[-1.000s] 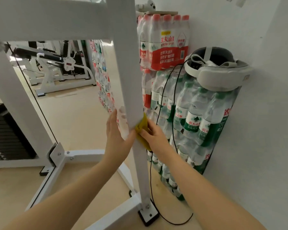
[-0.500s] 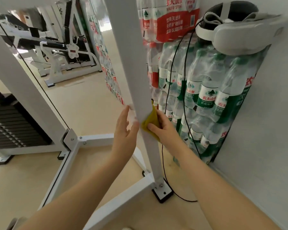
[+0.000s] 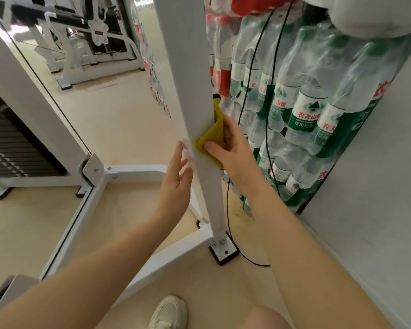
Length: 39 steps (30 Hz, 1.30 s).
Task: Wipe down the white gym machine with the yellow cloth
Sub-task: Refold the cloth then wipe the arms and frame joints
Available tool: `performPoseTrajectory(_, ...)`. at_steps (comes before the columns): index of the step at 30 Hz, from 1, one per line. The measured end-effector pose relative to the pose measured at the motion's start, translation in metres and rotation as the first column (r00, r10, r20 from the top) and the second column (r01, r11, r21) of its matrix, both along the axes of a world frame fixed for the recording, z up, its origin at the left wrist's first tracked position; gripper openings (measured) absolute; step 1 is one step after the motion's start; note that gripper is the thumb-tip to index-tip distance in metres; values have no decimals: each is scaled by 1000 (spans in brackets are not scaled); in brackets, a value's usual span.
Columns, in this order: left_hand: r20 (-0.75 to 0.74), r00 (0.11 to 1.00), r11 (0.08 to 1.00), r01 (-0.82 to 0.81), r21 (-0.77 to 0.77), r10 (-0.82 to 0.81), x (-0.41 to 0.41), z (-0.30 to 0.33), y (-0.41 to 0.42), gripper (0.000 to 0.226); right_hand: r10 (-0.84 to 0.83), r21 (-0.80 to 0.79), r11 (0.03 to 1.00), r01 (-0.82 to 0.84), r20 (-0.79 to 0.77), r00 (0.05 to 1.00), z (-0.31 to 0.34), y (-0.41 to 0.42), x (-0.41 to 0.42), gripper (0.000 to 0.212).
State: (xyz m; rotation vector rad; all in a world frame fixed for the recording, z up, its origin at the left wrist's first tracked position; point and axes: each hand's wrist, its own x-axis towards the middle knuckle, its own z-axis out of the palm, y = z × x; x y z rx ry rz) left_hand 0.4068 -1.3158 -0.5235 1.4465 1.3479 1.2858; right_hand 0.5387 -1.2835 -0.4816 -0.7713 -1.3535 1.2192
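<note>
Up close, a white upright post (image 3: pixel 190 91) of a gym machine fills the centre. At its right side, the right hand (image 3: pixel 233 148) presses a folded yellow cloth (image 3: pixel 212 136) against the post, fingers curled round the cloth. At its left side, the left hand (image 3: pixel 176 184) rests flat with fingers straight. Shrink-wrapped water bottles (image 3: pixel 301 100) are stacked behind, against a wall.

Two hands (image 3: pixel 176 179), one yellow cloth (image 3: pixel 211 136), one shoe (image 3: pixel 169 313).
</note>
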Motion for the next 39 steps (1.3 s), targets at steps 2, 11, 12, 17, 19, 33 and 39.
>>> performPoseTrajectory(2,-33,999,999,15,-51,-17,3,-16,-2,63,19,-100,995,-15,41,999,-39,0,6,47)
performPoseTrajectory(11,-46,998,968,33,-248,-46,-4,-77,4,72,-68,-342,932,119,155,986,-155,-11,12,41)
performPoseTrajectory(12,-31,997,969,58,-241,-67,-2,-78,6,74,-63,-315,944,99,122,990,-146,-8,11,45)
performPoseTrajectory(17,39,998,976,62,-207,-55,1,-92,11,79,11,-110,994,-7,33,999,-101,5,11,49)
performPoseTrajectory(19,-25,999,976,18,-219,-24,2,-102,13,81,47,-110,993,-43,34,998,-108,10,12,50)
performPoseTrajectory(33,-254,967,992,-65,-106,36,5,-167,27,74,12,-555,827,85,169,986,-322,-1,19,61)
performPoseTrajectory(39,-273,962,990,-35,-134,-3,6,-159,24,74,-97,-508,838,202,225,969,-295,-7,14,58)
